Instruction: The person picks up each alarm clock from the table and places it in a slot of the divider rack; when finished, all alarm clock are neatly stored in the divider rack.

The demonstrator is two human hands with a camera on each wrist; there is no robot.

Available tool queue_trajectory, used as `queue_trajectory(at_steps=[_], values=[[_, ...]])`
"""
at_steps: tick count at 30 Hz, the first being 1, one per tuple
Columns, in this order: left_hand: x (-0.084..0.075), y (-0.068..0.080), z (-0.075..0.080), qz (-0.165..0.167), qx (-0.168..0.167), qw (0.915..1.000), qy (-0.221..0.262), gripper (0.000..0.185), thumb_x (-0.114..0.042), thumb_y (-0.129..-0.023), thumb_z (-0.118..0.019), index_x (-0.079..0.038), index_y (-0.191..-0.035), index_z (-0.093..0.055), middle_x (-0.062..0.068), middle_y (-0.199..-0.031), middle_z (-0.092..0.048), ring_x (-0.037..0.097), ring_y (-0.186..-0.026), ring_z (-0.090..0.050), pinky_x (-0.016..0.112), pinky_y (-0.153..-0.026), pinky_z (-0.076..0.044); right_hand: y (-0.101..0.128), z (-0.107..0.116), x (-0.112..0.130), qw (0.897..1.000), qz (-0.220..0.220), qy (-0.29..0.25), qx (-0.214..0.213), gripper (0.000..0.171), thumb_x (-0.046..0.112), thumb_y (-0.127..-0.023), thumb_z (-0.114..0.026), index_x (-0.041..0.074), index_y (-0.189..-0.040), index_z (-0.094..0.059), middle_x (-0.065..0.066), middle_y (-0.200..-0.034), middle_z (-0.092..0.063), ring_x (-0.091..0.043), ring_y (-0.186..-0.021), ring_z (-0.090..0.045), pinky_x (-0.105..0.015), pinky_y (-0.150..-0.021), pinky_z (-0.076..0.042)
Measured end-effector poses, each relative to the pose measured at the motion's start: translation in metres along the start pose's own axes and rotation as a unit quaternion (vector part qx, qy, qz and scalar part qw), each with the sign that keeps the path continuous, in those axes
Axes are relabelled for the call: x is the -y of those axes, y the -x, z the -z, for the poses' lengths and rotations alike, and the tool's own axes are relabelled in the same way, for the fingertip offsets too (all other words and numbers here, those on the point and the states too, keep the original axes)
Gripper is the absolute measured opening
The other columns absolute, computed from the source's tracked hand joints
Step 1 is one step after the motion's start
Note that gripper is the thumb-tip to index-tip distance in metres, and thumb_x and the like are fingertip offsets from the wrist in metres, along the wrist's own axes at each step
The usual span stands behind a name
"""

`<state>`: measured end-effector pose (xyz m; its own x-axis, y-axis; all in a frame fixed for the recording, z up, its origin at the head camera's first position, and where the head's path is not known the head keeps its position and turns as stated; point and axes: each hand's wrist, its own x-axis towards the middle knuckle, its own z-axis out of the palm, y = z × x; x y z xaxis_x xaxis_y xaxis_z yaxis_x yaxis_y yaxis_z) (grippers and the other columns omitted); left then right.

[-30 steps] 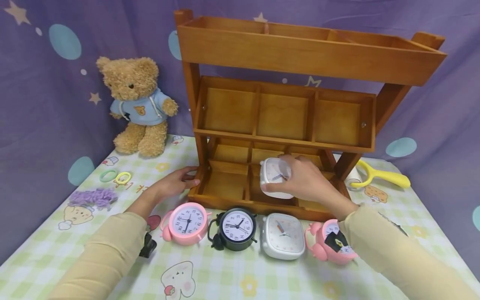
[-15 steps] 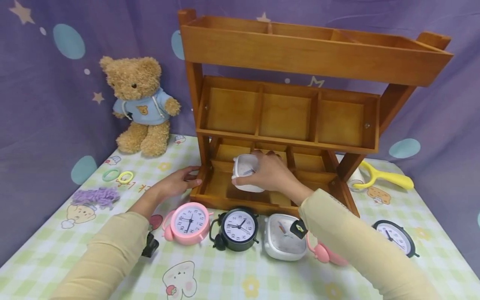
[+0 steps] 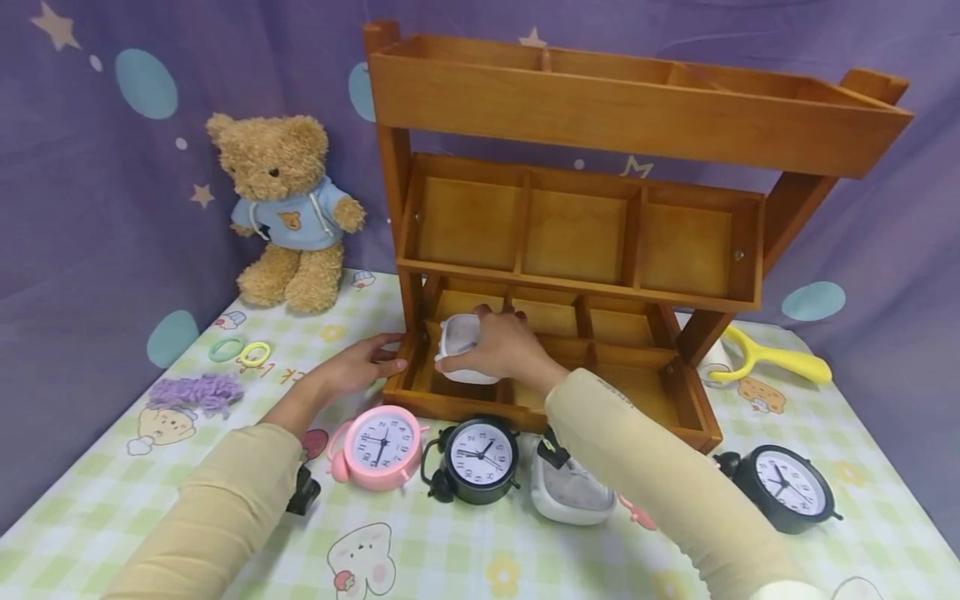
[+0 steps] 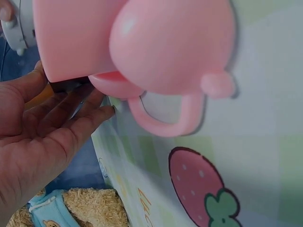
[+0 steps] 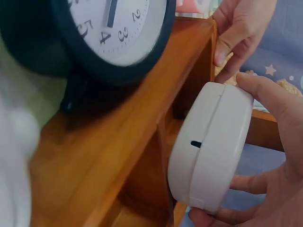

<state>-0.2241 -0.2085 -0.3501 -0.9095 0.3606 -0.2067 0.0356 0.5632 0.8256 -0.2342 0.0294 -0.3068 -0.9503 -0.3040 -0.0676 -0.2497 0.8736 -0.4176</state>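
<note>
My right hand (image 3: 510,346) grips a white square alarm clock (image 3: 459,337) over the left compartment of the wooden rack's lowest tray. In the right wrist view, the thumb and fingers pinch the edges of this white clock (image 5: 210,146). My left hand (image 3: 356,367) rests against the left end of the wooden rack (image 3: 570,96), fingers extended. In front of the rack lie a pink alarm clock (image 3: 378,446), a black alarm clock (image 3: 480,461) and another white clock (image 3: 573,492). A second pink clock (image 3: 637,511) is mostly hidden under the right sleeve.
Another black alarm clock (image 3: 787,483) lies at the right. A teddy bear (image 3: 285,212) sits at the back left, near purple yarn (image 3: 198,392) and two rings (image 3: 255,354). A yellow-handled roller (image 3: 780,358) lies beside the rack's right end.
My right hand has carried the white clock leftward, from the lowest tray's middle compartment to its left one. The right sleeve now uncovers the black clock at right. The left hand stays in place.
</note>
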Motion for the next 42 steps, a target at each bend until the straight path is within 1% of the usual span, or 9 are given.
queue_trajectory(at_steps=[4,7,11,14,19,25,30,38,42], values=[[0.0,0.0,0.0,-0.003,0.0,1.0,0.002,0.061,-0.013,-0.107,-0.051,0.01,-0.156,-0.023,0.039,-0.15,-0.036,0.051,-0.14,-0.037,0.057,-0.113,-0.037,-0.006,-0.006,0.01,1.0,-0.008,0.007,-0.004,0.103,0.065,-0.075,-0.079,0.002,-0.149,-0.044,-0.02,-0.129,-0.062,-0.04,-0.123,-0.053,-0.048,-0.102,-0.05],[0.0,0.0,0.0,-0.003,0.001,1.0,0.003,0.06,-0.013,-0.107,-0.05,0.01,-0.156,-0.023,0.039,-0.15,-0.037,0.051,-0.14,-0.037,0.057,-0.113,-0.037,-0.009,-0.009,0.016,1.0,-0.021,0.015,0.004,0.104,0.066,-0.076,-0.078,0.002,-0.15,-0.043,-0.022,-0.135,-0.058,-0.038,-0.125,-0.053,-0.047,-0.103,-0.049],[0.0,0.0,0.001,-0.004,0.004,1.0,0.003,0.061,-0.013,-0.107,-0.05,0.01,-0.156,-0.022,0.039,-0.15,-0.037,0.051,-0.14,-0.037,0.058,-0.113,-0.037,-0.012,-0.015,0.022,0.998,-0.037,0.047,0.012,0.102,0.068,-0.076,-0.076,0.003,-0.149,-0.045,-0.021,-0.132,-0.058,-0.035,-0.119,-0.057,-0.045,-0.099,-0.052],[0.0,0.0,0.001,-0.001,0.004,1.0,0.003,0.061,-0.013,-0.107,-0.05,0.009,-0.156,-0.022,0.039,-0.15,-0.037,0.051,-0.14,-0.037,0.058,-0.113,-0.037,-0.015,-0.019,0.025,0.996,-0.05,0.072,0.015,0.1,0.071,-0.076,-0.074,0.005,-0.146,-0.049,-0.019,-0.131,-0.059,-0.035,-0.119,-0.056,-0.045,-0.098,-0.052],[0.001,0.0,0.001,0.003,0.002,1.0,0.001,0.061,-0.014,-0.107,-0.05,0.009,-0.156,-0.023,0.039,-0.151,-0.037,0.05,-0.14,-0.037,0.057,-0.114,-0.037,-0.018,-0.024,0.028,0.993,-0.063,0.096,0.026,0.098,0.073,-0.075,-0.073,0.006,-0.143,-0.053,-0.016,-0.132,-0.06,-0.033,-0.122,-0.055,-0.046,-0.1,-0.05],[0.001,-0.002,0.001,0.002,0.001,1.0,-0.005,0.061,-0.014,-0.107,-0.051,0.009,-0.156,-0.024,0.038,-0.151,-0.037,0.05,-0.141,-0.037,0.057,-0.114,-0.037,-0.019,-0.029,0.032,0.989,-0.078,0.118,0.042,0.098,0.074,-0.075,-0.073,0.007,-0.144,-0.053,-0.015,-0.135,-0.059,-0.032,-0.125,-0.054,-0.049,-0.102,-0.048],[0.001,-0.002,0.001,0.002,0.003,1.0,-0.003,0.061,-0.014,-0.107,-0.05,0.01,-0.156,-0.023,0.039,-0.151,-0.036,0.05,-0.141,-0.037,0.057,-0.114,-0.037,-0.019,-0.03,0.033,0.988,-0.082,0.124,0.039,0.1,0.074,-0.074,-0.073,0.008,-0.145,-0.05,-0.015,-0.135,-0.06,-0.031,-0.125,-0.054,-0.05,-0.103,-0.047],[0.001,-0.001,0.0,-0.001,0.0,1.0,-0.004,0.061,-0.014,-0.107,-0.051,0.009,-0.156,-0.024,0.038,-0.15,-0.037,0.05,-0.14,-0.038,0.057,-0.113,-0.037,-0.018,-0.032,0.032,0.985,-0.076,0.149,0.049,0.111,0.077,-0.074,-0.072,0.007,-0.154,-0.039,-0.014,-0.141,-0.059,-0.031,-0.13,-0.054,-0.053,-0.11,-0.041],[0.001,0.0,0.0,-0.005,-0.001,1.0,-0.005,0.061,-0.014,-0.107,-0.051,0.009,-0.156,-0.024,0.039,-0.15,-0.038,0.05,-0.14,-0.038,0.057,-0.114,-0.036,-0.016,-0.029,0.03,0.986,-0.068,0.139,0.059,0.11,0.075,-0.077,-0.071,0.007,-0.156,-0.038,-0.013,-0.141,-0.06,-0.03,-0.129,-0.055,-0.052,-0.109,-0.041]])
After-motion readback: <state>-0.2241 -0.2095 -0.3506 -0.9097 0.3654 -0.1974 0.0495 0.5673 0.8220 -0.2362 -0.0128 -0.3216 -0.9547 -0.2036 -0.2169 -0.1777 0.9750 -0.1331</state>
